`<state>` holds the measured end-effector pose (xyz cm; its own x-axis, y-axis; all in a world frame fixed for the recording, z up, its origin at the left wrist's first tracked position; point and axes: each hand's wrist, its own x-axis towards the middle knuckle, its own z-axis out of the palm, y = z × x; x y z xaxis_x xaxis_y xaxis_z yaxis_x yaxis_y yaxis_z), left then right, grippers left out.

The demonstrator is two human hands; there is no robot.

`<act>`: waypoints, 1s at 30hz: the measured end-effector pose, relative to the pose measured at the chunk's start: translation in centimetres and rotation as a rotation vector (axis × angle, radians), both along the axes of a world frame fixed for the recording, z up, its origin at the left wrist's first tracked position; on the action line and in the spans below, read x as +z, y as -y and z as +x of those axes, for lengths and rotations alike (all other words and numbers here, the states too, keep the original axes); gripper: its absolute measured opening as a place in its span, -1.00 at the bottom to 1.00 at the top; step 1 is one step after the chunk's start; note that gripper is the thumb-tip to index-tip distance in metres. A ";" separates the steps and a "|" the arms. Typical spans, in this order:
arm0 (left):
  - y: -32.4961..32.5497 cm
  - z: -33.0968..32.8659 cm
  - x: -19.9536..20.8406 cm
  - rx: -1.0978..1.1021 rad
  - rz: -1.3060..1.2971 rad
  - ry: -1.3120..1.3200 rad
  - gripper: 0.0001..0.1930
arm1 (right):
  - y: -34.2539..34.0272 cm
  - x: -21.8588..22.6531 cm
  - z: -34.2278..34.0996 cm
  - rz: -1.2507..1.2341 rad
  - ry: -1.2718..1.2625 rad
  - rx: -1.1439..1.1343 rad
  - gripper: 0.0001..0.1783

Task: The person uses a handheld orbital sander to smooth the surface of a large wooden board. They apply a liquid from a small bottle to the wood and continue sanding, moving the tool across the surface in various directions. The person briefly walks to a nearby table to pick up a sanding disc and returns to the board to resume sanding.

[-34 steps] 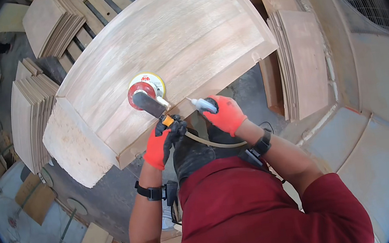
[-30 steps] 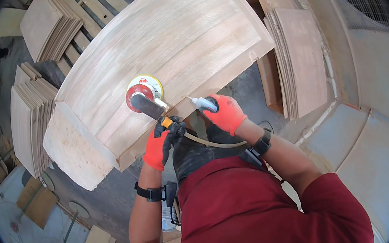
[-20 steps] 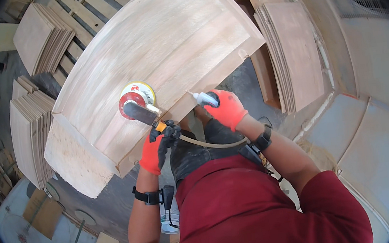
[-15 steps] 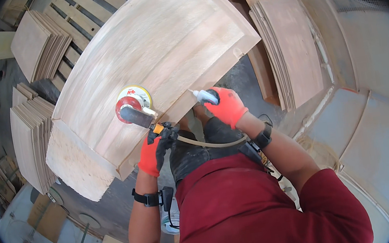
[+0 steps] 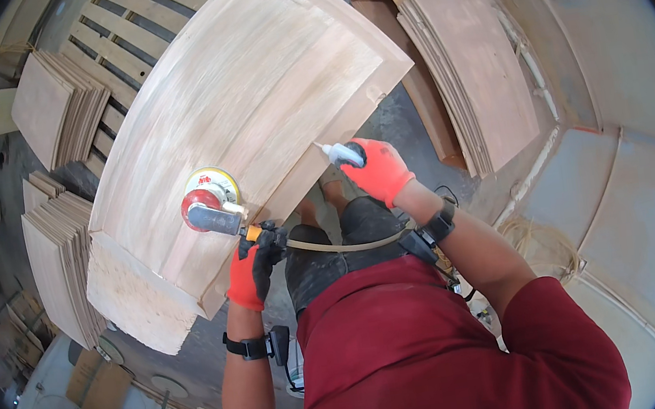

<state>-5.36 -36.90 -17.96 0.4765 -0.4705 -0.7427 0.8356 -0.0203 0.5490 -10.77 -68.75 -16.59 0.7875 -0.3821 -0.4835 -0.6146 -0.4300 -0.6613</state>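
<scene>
At the wood panel [image 5: 248, 91], left grip [image 5: 255, 267] holds a sander [image 5: 213, 218] bearing red print [image 5: 204, 181], right grip [image 5: 376, 171] a bottle [image 5: 343, 154].

**Work Position at the Wooden Panel [image 5: 248, 91]**

The left hand [image 5: 255, 264], in an orange and black glove, gripped the disc sander [image 5: 203, 207] at the orange fitting [image 5: 253, 233] on its handle end. The sander's round pad [image 5: 223, 183] lay over the panel; contact could not be determined. A beige hose [image 5: 341, 246] ran from the fitting across the front of the shorts [image 5: 348, 235] toward the right wrist. The right hand [image 5: 379, 170], similarly gloved, held a pale squeeze bottle [image 5: 344, 155], nozzle directed at the panel's near edge. Board stacks [image 5: 63, 265] stood left of the panel; a slatted pallet [image 5: 112, 47] lay beyond.
</scene>
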 end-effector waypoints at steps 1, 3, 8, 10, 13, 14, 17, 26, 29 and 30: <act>0.2 0.0 0.1 0.010 -0.003 -0.001 -0.65 | 0.4 0.2 0.1 0.027 -0.025 -0.020 -0.67; -0.2 -0.2 -0.6 0.013 0.006 -0.020 -0.67 | 1.0 0.7 0.3 0.082 -0.076 -0.055 -0.67; 0.4 -0.1 -0.6 0.046 0.025 -0.059 -0.71 | 2.6 -0.9 -0.1 0.018 -0.011 -0.059 -0.66; 0.8 -0.1 -0.3 0.066 0.048 -0.079 -0.71 | 3.3 -0.7 0.0 0.005 -0.015 -0.058 -0.66; 1.4 0.0 0.4 0.110 0.033 -0.096 -0.67 | 4.4 0.1 0.3 0.011 -0.025 -0.071 -0.66; 1.4 -0.1 0.4 0.104 0.025 -0.101 -0.67 | 4.6 -0.3 0.2 0.027 -0.016 -0.094 -0.66; 1.2 -0.2 0.2 0.043 0.041 -0.105 -0.67 | 5.7 -0.5 0.3 0.030 -0.008 -0.117 -0.67; -2.1 -1.4 -0.3 -0.369 -0.016 0.107 -0.58 | 8.0 0.2 0.7 -0.087 -0.009 -0.124 -0.64; -3.2 -1.4 -1.3 -0.477 0.076 0.043 -0.58 | 8.9 -0.3 0.7 -0.026 -0.005 -0.162 -0.66; -3.3 -1.5 -1.4 -0.474 0.075 0.033 -0.59 | 9.1 -0.4 0.7 -0.004 0.004 -0.179 -0.67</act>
<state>-6.86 -33.56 -19.35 0.2462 -0.5872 -0.7711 0.7065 -0.4359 0.5576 -10.07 -77.87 -16.99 0.7085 -0.5184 -0.4788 -0.6791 -0.3164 -0.6624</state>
